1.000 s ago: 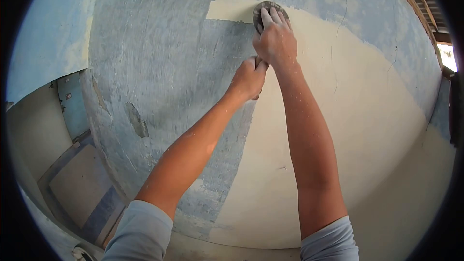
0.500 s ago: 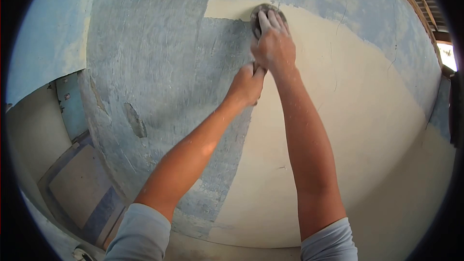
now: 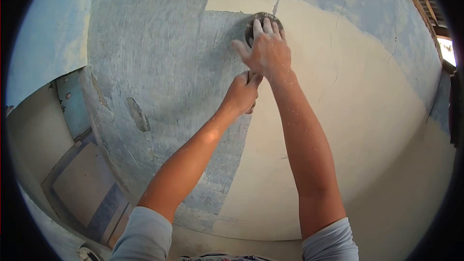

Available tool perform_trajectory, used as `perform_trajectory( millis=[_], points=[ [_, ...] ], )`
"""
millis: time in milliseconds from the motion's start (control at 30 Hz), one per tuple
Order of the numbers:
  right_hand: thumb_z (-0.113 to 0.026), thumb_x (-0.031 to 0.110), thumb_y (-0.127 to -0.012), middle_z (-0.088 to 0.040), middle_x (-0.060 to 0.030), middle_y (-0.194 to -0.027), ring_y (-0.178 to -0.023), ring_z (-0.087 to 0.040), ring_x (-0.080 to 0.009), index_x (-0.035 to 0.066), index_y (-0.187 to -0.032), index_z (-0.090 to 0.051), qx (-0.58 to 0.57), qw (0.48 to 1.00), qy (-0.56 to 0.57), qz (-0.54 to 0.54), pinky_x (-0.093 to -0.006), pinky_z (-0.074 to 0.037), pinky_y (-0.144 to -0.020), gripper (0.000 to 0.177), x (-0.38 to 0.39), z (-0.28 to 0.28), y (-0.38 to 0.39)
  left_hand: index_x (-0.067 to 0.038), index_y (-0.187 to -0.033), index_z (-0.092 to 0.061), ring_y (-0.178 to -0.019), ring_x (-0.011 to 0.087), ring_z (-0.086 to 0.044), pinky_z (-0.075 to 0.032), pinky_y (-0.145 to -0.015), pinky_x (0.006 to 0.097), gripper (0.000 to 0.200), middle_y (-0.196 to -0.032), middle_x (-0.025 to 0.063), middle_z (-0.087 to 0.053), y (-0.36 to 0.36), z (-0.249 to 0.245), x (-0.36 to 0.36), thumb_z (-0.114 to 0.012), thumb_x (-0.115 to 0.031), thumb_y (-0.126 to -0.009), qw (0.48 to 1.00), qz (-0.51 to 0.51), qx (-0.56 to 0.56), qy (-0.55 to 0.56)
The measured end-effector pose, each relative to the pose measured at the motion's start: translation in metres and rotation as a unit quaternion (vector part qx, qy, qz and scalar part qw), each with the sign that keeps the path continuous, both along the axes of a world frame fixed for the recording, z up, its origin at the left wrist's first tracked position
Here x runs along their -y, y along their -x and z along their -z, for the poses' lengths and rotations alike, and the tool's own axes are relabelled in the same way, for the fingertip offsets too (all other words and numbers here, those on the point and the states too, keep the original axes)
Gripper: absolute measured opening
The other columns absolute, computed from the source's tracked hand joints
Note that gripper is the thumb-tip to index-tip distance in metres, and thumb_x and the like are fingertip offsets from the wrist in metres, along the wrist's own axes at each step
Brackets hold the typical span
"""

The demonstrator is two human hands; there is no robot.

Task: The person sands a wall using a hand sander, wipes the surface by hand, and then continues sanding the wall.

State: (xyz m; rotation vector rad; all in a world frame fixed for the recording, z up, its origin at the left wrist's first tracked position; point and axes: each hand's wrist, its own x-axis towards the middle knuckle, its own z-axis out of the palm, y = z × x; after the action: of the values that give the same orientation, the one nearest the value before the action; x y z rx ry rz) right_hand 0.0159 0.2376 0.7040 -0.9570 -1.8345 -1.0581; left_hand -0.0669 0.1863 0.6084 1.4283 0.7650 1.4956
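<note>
My left hand (image 3: 242, 94) is closed round the handle of a round-headed tool (image 3: 250, 29); most of that handle is hidden in the fist. The tool's dark, dusty disc overlaps the wall at the border between grey and cream. On top of the disc lies my right hand (image 3: 268, 52), fingers stretched out over it and thumb spread to the left, with pale dust on the fingertips. A grey, streaked surface (image 3: 159, 43) covers the left of the wall, and a smooth cream surface (image 3: 309, 92) the right. Above the disc runs a thin grey strip through the cream.
A chipped hole (image 3: 138, 114) marks the grey wall at the left. Beyond the wall's left edge are a blue panel (image 3: 73, 104) and a brown board (image 3: 83, 183). Fine cracks run through the upper right, below a wooden beam (image 3: 418, 7) and a corrugated roof.
Both hands and the disc have shifted slightly down and left. My right thumb has spread outward, and a grey strip in the cream now shows above the disc.
</note>
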Motion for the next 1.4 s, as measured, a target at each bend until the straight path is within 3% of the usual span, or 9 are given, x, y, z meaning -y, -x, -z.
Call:
perform_trajectory(
  millis=[100, 200, 233, 267, 433, 800, 967, 1200, 1400],
  points=[
    [-0.064, 0.069, -0.091, -0.044, -0.0335, -0.157, -0.149, -0.039, -0.0491, -0.006, -0.153, -0.046, 0.013, 0.999, 0.026, 0.040, -0.0590, -0.028, -0.124, 0.099, 0.008, 0.026, 0.006, -0.012, -0.096, -0.046, -0.045, 0.0062, -0.030, -0.025, -0.041, 0.0277, 0.033, -0.064, -0.0057, -0.038, 0.002, 0.025, 0.003, -0.046, -0.041, -0.111, 0.999, 0.024, 0.019, 0.020],
    [-0.064, 0.069, -0.091, -0.042, -0.0333, -0.158, -0.149, -0.038, -0.0487, -0.006, -0.153, -0.045, 0.010, 0.998, 0.033, 0.052, -0.0578, -0.028, -0.124, 0.099, 0.014, 0.038, 0.011, -0.011, -0.095, -0.046, -0.045, 0.0061, -0.031, -0.024, -0.040, 0.0274, 0.035, -0.063, -0.0053, -0.039, 0.005, 0.041, -0.004, -0.043, -0.042, -0.112, 0.997, 0.041, 0.048, 0.034],
    [-0.065, 0.057, -0.094, -0.043, -0.0326, -0.158, -0.149, -0.039, -0.0485, -0.005, -0.151, -0.047, -0.001, 0.999, 0.025, 0.041, -0.0566, -0.028, -0.125, 0.086, 0.008, 0.041, 0.013, -0.011, -0.095, -0.046, -0.045, 0.0061, -0.031, -0.024, -0.040, 0.0274, 0.037, -0.063, -0.0051, -0.039, 0.005, 0.042, -0.005, -0.042, -0.043, -0.112, 0.996, 0.042, 0.064, 0.039],
    [-0.065, 0.057, -0.094, -0.043, -0.0326, -0.158, -0.149, -0.039, -0.0485, -0.005, -0.151, -0.047, -0.001, 0.999, 0.023, 0.041, -0.0566, -0.028, -0.125, 0.086, 0.003, 0.038, 0.013, -0.011, -0.095, -0.046, -0.045, 0.0061, -0.031, -0.024, -0.040, 0.0274, 0.037, -0.063, -0.0051, -0.039, 0.005, 0.040, -0.007, -0.042, -0.043, -0.112, 0.996, 0.043, 0.064, 0.038],
    [-0.062, 0.029, -0.091, -0.049, -0.0310, -0.153, -0.147, -0.043, -0.0484, -0.003, -0.147, -0.052, -0.048, 0.999, 0.005, -0.014, -0.0550, -0.028, -0.125, 0.065, -0.009, 0.009, 0.016, -0.010, -0.096, -0.047, -0.045, 0.0074, -0.032, -0.024, -0.040, 0.0277, 0.037, -0.064, -0.0035, -0.041, 0.011, 0.015, -0.014, -0.044, -0.044, -0.111, 0.999, 0.031, 0.032, 0.022],
    [-0.066, 0.030, -0.088, -0.045, -0.0275, -0.159, -0.150, -0.040, -0.0445, 0.001, -0.152, -0.050, -0.037, 0.999, 0.006, -0.012, -0.0518, -0.028, -0.126, 0.072, -0.013, 0.013, 0.011, -0.013, -0.092, -0.044, -0.048, 0.0057, -0.030, -0.022, -0.042, 0.0268, 0.038, -0.065, -0.0058, -0.038, 0.010, 0.022, -0.017, -0.047, -0.046, -0.111, 0.993, 0.097, 0.069, 0.021],
    [-0.067, 0.032, -0.088, -0.045, -0.0274, -0.159, -0.151, -0.040, -0.0433, 0.001, -0.153, -0.049, -0.033, 0.999, 0.017, 0.000, -0.0521, -0.028, -0.127, 0.074, -0.014, -0.013, 0.012, -0.015, -0.090, -0.042, -0.048, 0.0054, -0.027, -0.021, -0.042, 0.0276, 0.037, -0.063, -0.0079, -0.033, 0.008, -0.002, -0.018, -0.044, -0.045, -0.112, 0.997, 0.056, 0.051, 0.019],
    [-0.069, 0.034, -0.088, -0.046, -0.0266, -0.159, -0.151, -0.040, -0.0422, 0.001, -0.154, -0.048, -0.029, 0.999, 0.011, -0.014, -0.0520, -0.028, -0.127, 0.077, -0.014, 0.012, 0.005, -0.016, -0.089, -0.042, -0.048, 0.0057, -0.028, -0.022, -0.042, 0.0272, 0.034, -0.063, -0.0067, -0.035, 0.003, 0.020, -0.016, -0.046, -0.041, -0.110, 0.996, 0.059, 0.056, 0.028],
    [-0.068, 0.032, -0.088, -0.050, -0.0255, -0.156, -0.149, -0.043, -0.0409, 0.001, -0.145, -0.055, -0.017, 0.999, -0.024, -0.031, -0.0511, -0.031, -0.125, 0.067, -0.020, -0.016, 0.007, -0.017, -0.088, -0.042, -0.047, 0.0057, -0.028, -0.021, -0.042, 0.0273, 0.035, -0.062, -0.0082, -0.035, -0.003, -0.002, -0.021, -0.046, -0.043, -0.110, 0.998, 0.006, 0.057, 0.007]
  ],
)
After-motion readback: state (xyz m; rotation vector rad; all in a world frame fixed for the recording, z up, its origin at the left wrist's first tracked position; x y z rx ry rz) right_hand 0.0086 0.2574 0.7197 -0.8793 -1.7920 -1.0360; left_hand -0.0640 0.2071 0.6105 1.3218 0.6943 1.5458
